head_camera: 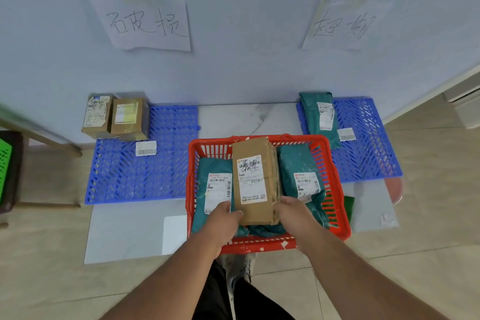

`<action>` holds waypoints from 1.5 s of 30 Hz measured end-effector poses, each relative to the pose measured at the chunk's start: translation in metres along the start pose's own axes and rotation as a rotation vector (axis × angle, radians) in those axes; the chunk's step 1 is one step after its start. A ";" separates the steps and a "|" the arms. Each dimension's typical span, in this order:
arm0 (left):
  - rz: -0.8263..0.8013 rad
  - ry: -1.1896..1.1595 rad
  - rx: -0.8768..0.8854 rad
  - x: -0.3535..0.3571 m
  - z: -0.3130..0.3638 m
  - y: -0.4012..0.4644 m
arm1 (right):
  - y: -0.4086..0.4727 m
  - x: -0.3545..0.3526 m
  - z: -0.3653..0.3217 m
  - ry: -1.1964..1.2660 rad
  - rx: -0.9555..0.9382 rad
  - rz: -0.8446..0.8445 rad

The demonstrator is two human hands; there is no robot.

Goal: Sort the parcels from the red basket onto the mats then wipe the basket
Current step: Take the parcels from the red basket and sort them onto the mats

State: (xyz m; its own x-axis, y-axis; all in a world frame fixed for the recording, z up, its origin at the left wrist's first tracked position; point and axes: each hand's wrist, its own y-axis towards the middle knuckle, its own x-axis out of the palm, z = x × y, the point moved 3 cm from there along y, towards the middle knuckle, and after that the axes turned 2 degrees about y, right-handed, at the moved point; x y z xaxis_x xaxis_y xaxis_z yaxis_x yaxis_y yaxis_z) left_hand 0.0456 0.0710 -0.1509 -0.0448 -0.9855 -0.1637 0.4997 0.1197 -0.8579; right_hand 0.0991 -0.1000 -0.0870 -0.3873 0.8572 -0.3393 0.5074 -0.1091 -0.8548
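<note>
Red basket (335,179) on the floor holds two teal mailer bags, one just left of the left hand (225,218) and one just right of the right hand (291,209); both hands grip the near end of a brown carton (255,179) between them, its white label scrawled over in pen, unreadable.

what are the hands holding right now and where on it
Both hands hold the brown cardboard box over the red basket by its near end: left hand at the near-left corner, right hand at the near-right corner.
</note>
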 end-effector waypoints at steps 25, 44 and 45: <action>0.129 -0.208 0.350 -0.059 0.101 -0.086 | -0.054 -0.041 -0.087 0.256 -0.326 -0.081; 0.321 -0.163 0.261 -0.287 0.103 0.037 | 0.047 0.176 -0.257 -0.035 -0.366 -0.083; 0.318 -0.155 0.251 -0.293 0.101 0.053 | 0.061 0.186 -0.260 -0.053 -0.350 -0.078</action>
State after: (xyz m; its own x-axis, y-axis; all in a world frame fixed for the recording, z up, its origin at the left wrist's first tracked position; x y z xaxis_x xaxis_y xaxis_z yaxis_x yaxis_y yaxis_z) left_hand 0.1724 0.3540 -0.0988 0.2664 -0.9129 -0.3091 0.6632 0.4064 -0.6285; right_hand 0.2582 0.1842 -0.0999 -0.4703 0.8278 -0.3059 0.7040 0.1428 -0.6957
